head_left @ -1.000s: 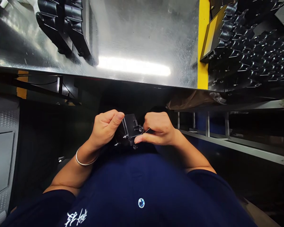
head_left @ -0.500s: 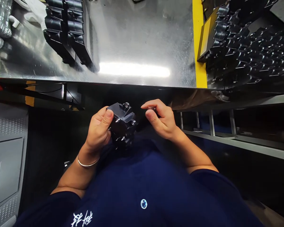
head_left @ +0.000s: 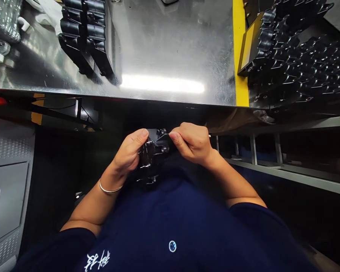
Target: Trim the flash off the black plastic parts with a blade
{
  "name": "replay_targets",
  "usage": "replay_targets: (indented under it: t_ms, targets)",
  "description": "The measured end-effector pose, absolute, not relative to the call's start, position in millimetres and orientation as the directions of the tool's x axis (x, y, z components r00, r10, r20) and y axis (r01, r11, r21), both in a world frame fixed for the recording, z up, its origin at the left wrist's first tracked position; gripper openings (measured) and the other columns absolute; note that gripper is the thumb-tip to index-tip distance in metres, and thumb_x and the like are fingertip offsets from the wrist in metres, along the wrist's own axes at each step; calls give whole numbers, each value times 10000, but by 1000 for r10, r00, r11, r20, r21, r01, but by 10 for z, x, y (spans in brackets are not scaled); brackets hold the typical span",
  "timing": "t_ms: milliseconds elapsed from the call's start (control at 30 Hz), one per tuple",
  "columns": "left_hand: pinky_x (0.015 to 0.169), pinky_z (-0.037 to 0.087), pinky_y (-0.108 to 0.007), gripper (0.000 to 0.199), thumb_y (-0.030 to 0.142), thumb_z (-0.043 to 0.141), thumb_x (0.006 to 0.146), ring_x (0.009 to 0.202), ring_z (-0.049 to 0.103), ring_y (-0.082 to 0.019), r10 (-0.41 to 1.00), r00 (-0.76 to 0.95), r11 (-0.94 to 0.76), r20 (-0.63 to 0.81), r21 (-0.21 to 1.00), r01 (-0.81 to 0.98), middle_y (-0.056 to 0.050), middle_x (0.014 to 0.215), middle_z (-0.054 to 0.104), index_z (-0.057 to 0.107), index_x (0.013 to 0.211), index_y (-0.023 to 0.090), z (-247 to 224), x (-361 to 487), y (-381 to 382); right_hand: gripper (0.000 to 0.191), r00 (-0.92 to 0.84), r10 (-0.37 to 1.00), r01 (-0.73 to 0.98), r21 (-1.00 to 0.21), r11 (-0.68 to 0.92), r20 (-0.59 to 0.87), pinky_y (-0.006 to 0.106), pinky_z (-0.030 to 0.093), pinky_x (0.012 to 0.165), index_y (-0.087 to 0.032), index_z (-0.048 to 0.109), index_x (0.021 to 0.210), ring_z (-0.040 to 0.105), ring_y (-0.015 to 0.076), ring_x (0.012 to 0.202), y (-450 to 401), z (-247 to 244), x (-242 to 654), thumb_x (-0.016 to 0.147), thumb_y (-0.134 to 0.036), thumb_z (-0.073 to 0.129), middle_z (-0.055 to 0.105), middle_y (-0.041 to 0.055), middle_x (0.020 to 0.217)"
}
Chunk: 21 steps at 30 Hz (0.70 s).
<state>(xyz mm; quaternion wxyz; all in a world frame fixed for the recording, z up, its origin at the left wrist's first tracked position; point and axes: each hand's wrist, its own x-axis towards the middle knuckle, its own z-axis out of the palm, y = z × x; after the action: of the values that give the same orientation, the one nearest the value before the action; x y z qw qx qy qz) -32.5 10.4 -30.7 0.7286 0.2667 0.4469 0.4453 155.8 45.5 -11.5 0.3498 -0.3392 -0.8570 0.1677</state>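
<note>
My left hand [head_left: 132, 149] is closed round a black moulded plastic part [head_left: 147, 156], with the thumb on its upper edge. The part is glossy, with small round bosses and pegs along its side, and is held up in front of my body below the table edge. My right hand [head_left: 191, 142] is closed in a pinch just to the right of it. From its fingertips a thin, pale tool tip [head_left: 164, 135] reaches to the top of the part. Most of that slim tool is hidden in my fist, so its kind is unclear.
Above is a metal table [head_left: 172, 49] with two black moulded pieces [head_left: 95, 37] standing at its left. Yellow tape [head_left: 240, 56] borders many similar black parts [head_left: 306, 68] at right. Plastic bags [head_left: 4, 19] lie at far left. A grey cabinet [head_left: 8, 189] stands left, a metal rack [head_left: 272, 170] right.
My right hand has moved left to the black part and its fingers have closed, with the thin tip now at the part. My left hand has turned the part and shifted slightly right.
</note>
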Motion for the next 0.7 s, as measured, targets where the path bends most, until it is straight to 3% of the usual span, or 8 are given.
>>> replay_targets:
  t_ms: [300,400,567,700]
  targets:
    - [504,488,-252,401,528,730,714,531,584,-139,880,198,473,-431,769,-431,0,588,602,594,705,152,-334,-327,95,366,-569,695,527,-455,718,439,262,339,553,-165,595,690,462,118,535,419,-201,1565,984,-288,416,558,14,584]
    - [495,474,-240,413,534,735,706,508,552,-123,874,191,484,-447,771,-414,9,571,576,575,685,154,-333,-319,85,359,-588,696,472,-523,710,413,253,349,548,-163,599,691,472,111,529,402,-216,1579,981,-276,422,548,4,566]
    - [461,419,-206,421,540,730,714,495,501,-96,889,200,458,-413,795,-397,15,572,546,569,683,153,-259,-306,70,372,-661,657,221,-743,632,362,223,358,502,-170,603,675,470,87,485,435,-100,1653,987,-262,421,542,-14,545]
    - [468,417,-205,413,535,729,717,511,497,-97,912,163,411,-377,830,-379,9,597,557,564,683,158,-189,-315,68,345,-607,677,311,-659,685,417,239,371,524,-167,636,718,509,108,517,455,-45,1679,978,-267,432,566,0,556]
